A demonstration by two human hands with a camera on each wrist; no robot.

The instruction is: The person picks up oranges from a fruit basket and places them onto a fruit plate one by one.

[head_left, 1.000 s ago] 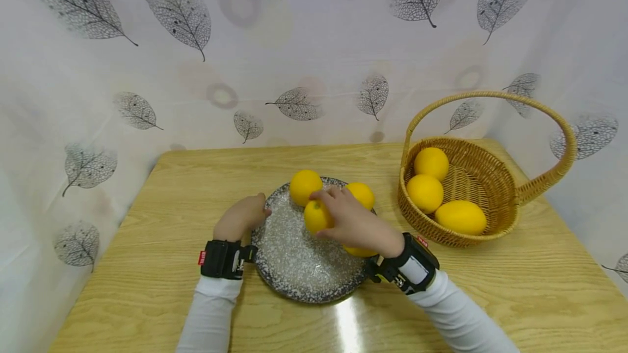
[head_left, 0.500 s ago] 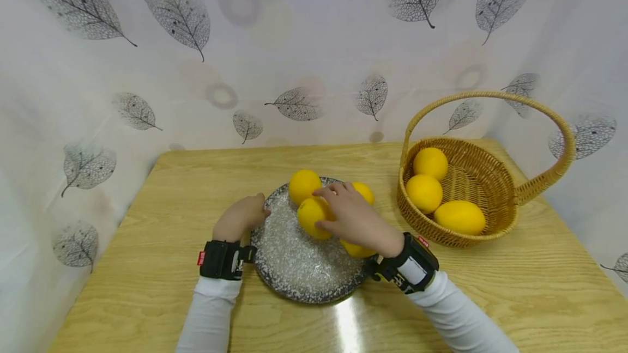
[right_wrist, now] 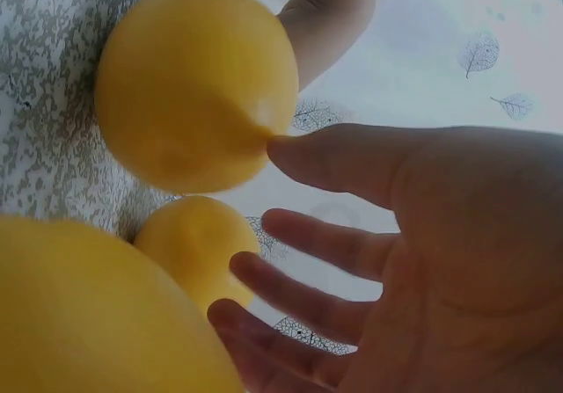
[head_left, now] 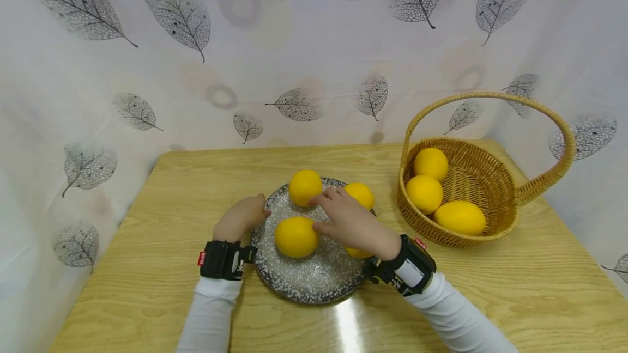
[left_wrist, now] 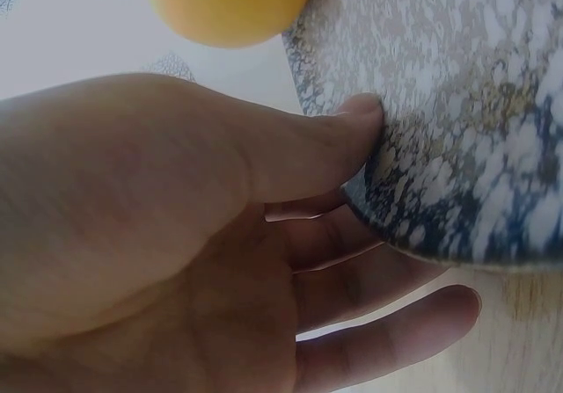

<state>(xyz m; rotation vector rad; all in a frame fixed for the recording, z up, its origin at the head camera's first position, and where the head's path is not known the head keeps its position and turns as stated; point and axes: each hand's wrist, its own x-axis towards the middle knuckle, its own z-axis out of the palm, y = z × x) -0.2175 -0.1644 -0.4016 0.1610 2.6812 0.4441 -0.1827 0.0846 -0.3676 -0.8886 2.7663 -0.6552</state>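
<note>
A speckled grey plate (head_left: 319, 282) with a dark rim lies on the table. My left hand (head_left: 242, 218) pinches its left edge, thumb (left_wrist: 343, 138) over the rim and fingers underneath. One oval yellow lemon (head_left: 296, 237) rests near the plate's middle. Over the plate, my right hand (head_left: 357, 224) has its fingers extended and spread; in the right wrist view the thumb tip meets the lemon (right_wrist: 193, 85). Another lemon (head_left: 305, 187) sits at the back rim and one (head_left: 361, 194) at the back right. Beneath the right hand, a further lemon (head_left: 358, 253) is partly hidden.
To the right stands a wicker basket (head_left: 495, 178) with a tall arched handle (head_left: 490, 94). Inside it are three lemons (head_left: 460, 217). Leaf-printed cloth (head_left: 314, 59) hangs behind the wooden table (head_left: 206, 178).
The lemon that my right hand held came down and left onto the plate's middle, turning sideways. The right hand's fingers have come off it. The left hand stays at the plate's rim.
</note>
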